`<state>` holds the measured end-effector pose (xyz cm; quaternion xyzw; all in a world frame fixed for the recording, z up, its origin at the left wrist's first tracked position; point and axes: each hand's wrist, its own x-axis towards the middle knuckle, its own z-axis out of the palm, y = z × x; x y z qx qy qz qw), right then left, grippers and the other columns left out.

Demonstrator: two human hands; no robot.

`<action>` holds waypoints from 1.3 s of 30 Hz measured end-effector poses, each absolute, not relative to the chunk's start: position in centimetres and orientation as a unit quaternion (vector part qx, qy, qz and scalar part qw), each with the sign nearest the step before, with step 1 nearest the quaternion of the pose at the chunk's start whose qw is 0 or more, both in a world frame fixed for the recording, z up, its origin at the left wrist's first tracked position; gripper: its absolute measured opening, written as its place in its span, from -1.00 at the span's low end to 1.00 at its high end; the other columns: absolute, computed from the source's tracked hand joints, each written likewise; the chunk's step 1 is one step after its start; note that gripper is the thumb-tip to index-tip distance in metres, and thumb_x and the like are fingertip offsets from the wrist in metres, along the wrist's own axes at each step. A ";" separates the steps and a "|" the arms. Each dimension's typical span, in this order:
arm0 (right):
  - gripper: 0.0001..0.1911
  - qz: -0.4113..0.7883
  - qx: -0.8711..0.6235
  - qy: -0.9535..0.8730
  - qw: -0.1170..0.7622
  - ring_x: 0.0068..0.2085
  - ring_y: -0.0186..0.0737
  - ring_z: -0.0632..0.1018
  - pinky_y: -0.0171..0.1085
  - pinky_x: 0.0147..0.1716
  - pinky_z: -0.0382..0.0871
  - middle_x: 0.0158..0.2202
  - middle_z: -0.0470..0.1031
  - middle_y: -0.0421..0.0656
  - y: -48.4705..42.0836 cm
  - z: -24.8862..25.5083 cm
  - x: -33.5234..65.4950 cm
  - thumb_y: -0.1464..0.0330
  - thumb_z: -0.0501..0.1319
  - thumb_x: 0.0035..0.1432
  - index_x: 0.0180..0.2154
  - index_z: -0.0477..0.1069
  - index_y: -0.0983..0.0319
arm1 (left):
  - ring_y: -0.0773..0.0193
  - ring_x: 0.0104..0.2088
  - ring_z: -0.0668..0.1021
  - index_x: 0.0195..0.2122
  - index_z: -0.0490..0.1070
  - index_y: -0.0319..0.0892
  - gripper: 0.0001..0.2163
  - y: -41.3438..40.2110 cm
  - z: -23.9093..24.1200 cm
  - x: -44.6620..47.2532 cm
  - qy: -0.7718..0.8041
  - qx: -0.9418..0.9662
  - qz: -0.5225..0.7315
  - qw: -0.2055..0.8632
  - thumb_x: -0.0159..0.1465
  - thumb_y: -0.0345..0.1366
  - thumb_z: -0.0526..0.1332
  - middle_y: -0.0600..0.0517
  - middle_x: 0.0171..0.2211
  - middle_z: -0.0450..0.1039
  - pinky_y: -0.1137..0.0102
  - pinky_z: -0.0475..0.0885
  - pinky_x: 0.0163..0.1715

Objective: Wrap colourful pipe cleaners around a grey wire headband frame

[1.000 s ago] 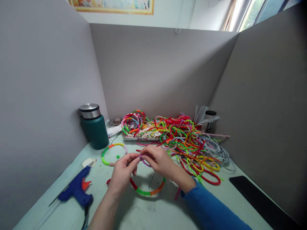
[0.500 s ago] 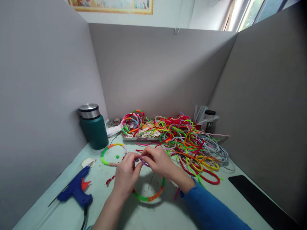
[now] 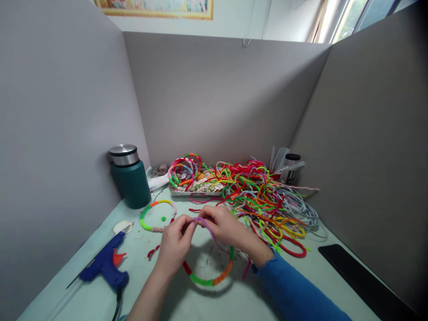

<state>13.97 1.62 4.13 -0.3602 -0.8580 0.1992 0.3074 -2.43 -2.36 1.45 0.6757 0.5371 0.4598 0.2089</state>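
Note:
My left hand [image 3: 175,247] and my right hand [image 3: 225,227] meet over the light green table [image 3: 234,298], both pinched on the top of a wire ring [image 3: 209,278] wrapped in red, green and orange pipe cleaner. A purple pipe cleaner [image 3: 209,228] runs from the pinch down along the ring's right side. The ring hangs below my fingers, just above the table. A finished multicoloured ring [image 3: 158,215] lies flat to the left, beyond my left hand.
A blue glue gun [image 3: 105,266] lies at front left, a green flask [image 3: 130,177] behind it. A metal tray [image 3: 195,189] of shells and rings sits at the back. A big pile of coloured pipe cleaners [image 3: 264,200] fills the right; a black phone [image 3: 364,283] lies far right.
The purple pipe cleaner has been drawn out further along the ring's right side. The ring has tipped and shifted slightly; both hands stay pinched at its top.

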 end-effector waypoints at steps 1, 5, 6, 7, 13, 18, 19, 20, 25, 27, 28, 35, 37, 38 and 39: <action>-0.88 0.184 -0.356 -0.863 0.306 -0.46 -0.38 0.38 -0.42 -0.47 0.12 -0.48 0.45 -0.22 1.6 4.1 13.9 0.38 0.13 0.17 -0.37 0.41 0.26 | 0.34 -0.54 0.37 -0.46 0.35 -0.16 -0.79 -2.2 1.3 -2.5 0.544 0.658 0.462 0.240 0.23 -0.17 0.10 0.11 -0.57 0.34 0.49 0.22 -0.54; -0.86 0.133 -0.347 -0.876 0.308 -0.51 -0.38 0.33 -0.40 -0.52 0.06 -0.53 0.40 -0.23 1.5 3.8 13.7 0.37 0.14 0.17 -0.42 0.37 0.25 | 0.42 -0.66 0.29 -0.54 0.32 -0.18 -0.73 -1.7 0.8 -2.5 0.553 0.571 0.483 0.367 0.15 -0.09 0.16 0.14 -0.63 0.31 0.52 0.17 -0.65; -0.87 0.130 -0.344 -0.877 0.309 -0.51 -0.38 0.34 -0.40 -0.52 0.07 -0.53 0.40 -0.22 1.5 3.7 13.7 0.37 0.14 0.17 -0.42 0.37 0.25 | 0.44 -0.68 0.27 -0.55 0.32 -0.19 -0.72 -1.6 0.7 -2.5 0.552 0.547 0.489 0.396 0.13 -0.07 0.17 0.14 -0.64 0.30 0.53 0.15 -0.67; -0.88 0.132 -0.340 -0.878 0.309 -0.50 -0.38 0.35 -0.41 -0.51 0.08 -0.51 0.42 -0.22 1.4 3.7 13.6 0.38 0.14 0.17 -0.41 0.37 0.25 | 0.46 -0.70 0.25 -0.56 0.31 -0.19 -0.70 -1.5 0.7 -2.5 0.549 0.525 0.495 0.422 0.12 -0.06 0.18 0.15 -0.65 0.29 0.53 0.14 -0.69; -0.92 0.130 -0.309 -0.886 0.319 -0.43 -0.35 0.44 -0.40 -0.41 0.19 -0.43 0.49 -0.19 1.3 3.5 13.5 0.41 0.13 0.17 -0.33 0.40 0.23 | 0.52 -0.75 0.17 -0.62 0.29 -0.22 -0.69 -1.8 1.4 -2.5 0.521 0.440 0.516 0.519 0.06 -0.07 0.23 0.15 -0.70 0.29 0.55 0.12 -0.72; -0.90 0.118 -0.292 -0.894 0.320 -0.41 -0.33 0.46 -0.39 -0.39 0.22 -0.41 0.50 -0.17 1.6 3.3 13.4 0.41 0.13 0.18 -0.33 0.41 0.24 | 0.54 -0.77 0.18 -0.57 0.29 -0.22 -0.72 -1.8 1.4 -2.4 0.515 0.425 0.521 0.532 0.04 -0.10 0.23 0.16 -0.70 0.31 0.57 0.09 -0.74; -0.90 0.116 -0.290 -0.895 0.319 -0.40 -0.32 0.46 -0.39 -0.38 0.22 -0.40 0.50 -0.16 1.6 3.3 13.3 0.40 0.12 0.18 -0.31 0.42 0.24 | 0.53 -0.78 0.19 -0.52 0.30 -0.22 -0.73 -1.7 1.4 -2.4 0.513 0.425 0.526 0.529 0.04 -0.10 0.23 0.16 -0.70 0.32 0.57 0.08 -0.75; -0.89 0.116 -0.290 -0.895 0.318 -0.39 -0.32 0.47 -0.39 -0.38 0.23 -0.40 0.51 -0.16 1.5 3.3 13.3 0.39 0.13 0.18 -0.30 0.42 0.24 | 0.52 -0.79 0.19 -0.46 0.31 -0.22 -0.73 -1.6 1.3 -2.4 0.512 0.425 0.531 0.524 0.03 -0.10 0.24 0.17 -0.71 0.33 0.58 0.07 -0.76; -0.91 0.110 -0.300 -0.895 0.312 -0.42 -0.33 0.44 -0.39 -0.41 0.19 -0.41 0.50 -0.17 1.1 3.4 13.0 0.40 0.15 0.14 -0.33 0.43 0.24 | 0.45 -0.81 0.21 -0.06 0.21 -0.25 -0.51 -1.5 1.1 -2.3 0.527 0.431 0.543 0.492 0.03 -0.11 0.23 0.22 -0.74 0.33 0.55 0.11 -0.77; -0.92 0.109 -0.313 -0.891 0.311 -0.48 -0.37 0.40 -0.40 -0.47 0.15 -0.47 0.47 -0.20 1.0 3.4 12.9 0.41 0.16 0.12 -0.39 0.42 0.24 | 0.43 -0.81 0.23 0.03 0.16 -0.25 -0.44 -1.5 0.9 -2.3 0.540 0.444 0.539 0.470 0.06 -0.10 0.22 0.22 -0.72 0.34 0.53 0.14 -0.76; -0.92 0.111 -0.319 -0.888 0.312 -0.50 -0.38 0.38 -0.40 -0.49 0.13 -0.50 0.45 -0.22 1.0 3.4 12.9 0.41 0.16 0.11 -0.41 0.41 0.24 | 0.42 -0.79 0.25 0.04 0.17 -0.24 -0.45 -1.6 0.9 -2.4 0.548 0.457 0.539 0.447 0.07 -0.09 0.21 0.22 -0.70 0.34 0.52 0.16 -0.75; -0.88 0.215 -0.351 -0.845 0.343 -0.51 -0.40 0.34 -0.43 -0.52 0.12 -0.54 0.40 -0.24 2.0 3.5 13.6 0.40 0.15 0.10 -0.40 0.45 0.27 | 0.25 -0.42 0.50 -0.20 0.43 -0.16 -0.74 -1.8 1.0 -2.7 0.565 0.510 0.605 0.234 0.11 -0.17 0.20 -0.01 -0.35 0.49 0.44 0.38 -0.48; -0.87 0.259 -0.352 -0.830 0.348 -0.50 -0.40 0.33 -0.43 -0.51 0.13 -0.54 0.38 -0.25 2.2 3.5 13.9 0.39 0.15 0.09 -0.39 0.46 0.28 | 0.19 -0.25 0.51 -0.25 0.45 -0.14 -0.82 -2.0 1.3 -2.8 0.537 0.552 0.606 0.199 0.14 -0.29 0.15 -0.04 -0.25 0.47 0.41 0.41 -0.35; -0.87 0.279 -0.350 -0.822 0.351 -0.50 -0.41 0.33 -0.44 -0.51 0.13 -0.54 0.38 -0.25 2.3 3.6 14.0 0.39 0.15 0.09 -0.39 0.46 0.29 | 0.17 -0.17 0.49 -0.26 0.46 -0.14 -0.82 -2.1 1.4 -2.9 0.516 0.580 0.601 0.190 0.14 -0.36 0.12 -0.04 -0.19 0.46 0.39 0.41 -0.29; -0.87 0.296 -0.348 -0.816 0.355 -0.49 -0.41 0.32 -0.44 -0.51 0.14 -0.54 0.37 -0.25 2.4 3.7 14.0 0.39 0.16 0.09 -0.39 0.46 0.29 | 0.16 -0.11 0.47 -0.25 0.47 -0.13 -0.78 -2.3 1.6 -2.9 0.490 0.610 0.593 0.190 0.13 -0.42 0.08 -0.04 -0.13 0.45 0.37 0.41 -0.23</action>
